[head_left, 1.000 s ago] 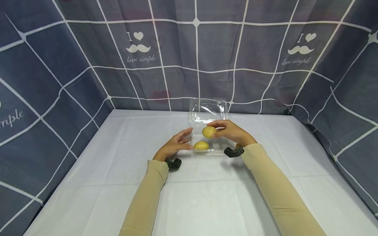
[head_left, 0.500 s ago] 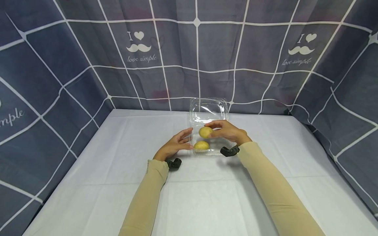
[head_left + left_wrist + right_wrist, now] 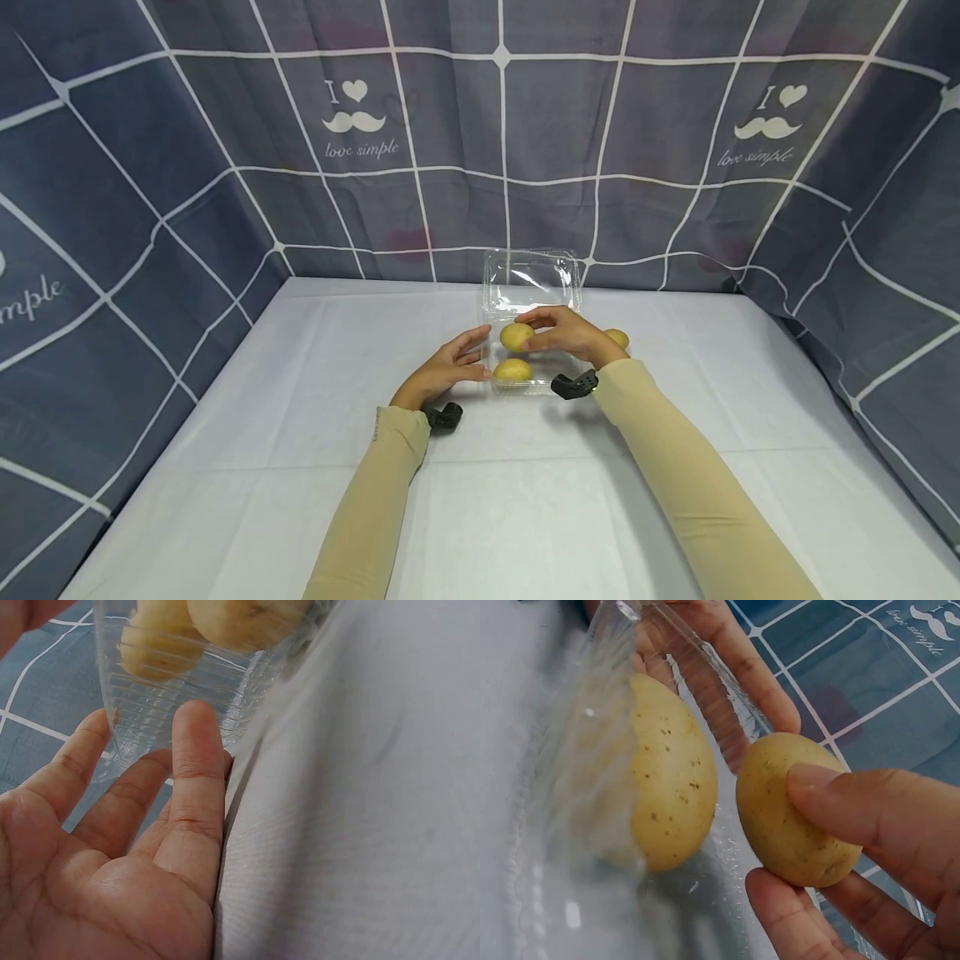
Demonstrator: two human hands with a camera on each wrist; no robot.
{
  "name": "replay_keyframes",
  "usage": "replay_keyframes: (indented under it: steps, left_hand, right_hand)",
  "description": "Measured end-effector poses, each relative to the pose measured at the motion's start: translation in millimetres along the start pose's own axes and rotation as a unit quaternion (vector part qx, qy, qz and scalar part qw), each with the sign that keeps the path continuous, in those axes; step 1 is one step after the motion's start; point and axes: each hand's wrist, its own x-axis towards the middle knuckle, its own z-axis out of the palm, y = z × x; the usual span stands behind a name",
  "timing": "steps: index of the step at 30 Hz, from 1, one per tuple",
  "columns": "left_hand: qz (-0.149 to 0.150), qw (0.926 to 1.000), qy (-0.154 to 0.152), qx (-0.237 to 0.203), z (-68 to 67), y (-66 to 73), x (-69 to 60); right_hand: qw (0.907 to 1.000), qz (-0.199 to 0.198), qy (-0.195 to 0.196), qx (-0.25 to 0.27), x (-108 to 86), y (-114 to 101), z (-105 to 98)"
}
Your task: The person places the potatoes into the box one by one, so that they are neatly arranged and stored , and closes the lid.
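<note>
A clear plastic hinged box (image 3: 551, 367) lies on the white table with its lid (image 3: 532, 283) raised at the back. Inside, near the front left, sits a yellow potato (image 3: 513, 371) with brown specks (image 3: 671, 776). My right hand (image 3: 566, 332) pinches another potato (image 3: 516, 337) between thumb and fingers, over the left part of the box. Along the box's left wall lies my left hand (image 3: 450, 367), its fingers loosely extended and touching the plastic (image 3: 150, 697). A third potato (image 3: 617, 337) shows behind my right wrist, at the box's right, partly hidden.
White cloth covers the table (image 3: 300, 375). A dark grey curtain (image 3: 450, 125) with white grid lines stands close behind the raised lid and along both sides. Each wrist carries a black camera mount (image 3: 573, 385).
My right hand has shifted left with its potato, uncovering more of the potato at the right. The left hand and the box stay in place.
</note>
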Motion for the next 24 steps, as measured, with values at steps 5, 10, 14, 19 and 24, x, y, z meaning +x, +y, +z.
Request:
replay_keyframes:
  steps: [5,10,14,19,24]
  left_hand:
    - [0.001,1.0000,-0.001,0.003,0.5,0.3,0.5]
    - [0.003,1.0000,-0.003,0.003,0.9,0.1,0.4]
    - [0.000,1.0000,0.000,0.003,1.2,0.2,0.6]
    - [0.000,1.0000,-0.001,0.002,1.5,0.8,0.6]
    - [0.002,1.0000,-0.002,0.001,0.6,-0.1,0.8]
  right_hand:
    - [0.9999,0.005,-0.002,-0.012,2.0,-2.4,3.3]
    - [0.9996,0.012,-0.004,-0.026,5.8,-2.6,7.0]
    - [0.9992,0.024,0.004,-0.033,7.6,-4.1,11.1]
    - [0.9986,0.034,0.010,-0.038,7.6,-6.0,16.0]
    - [0.9984,0.040,0.017,-0.036,8.1,-7.1,19.3]
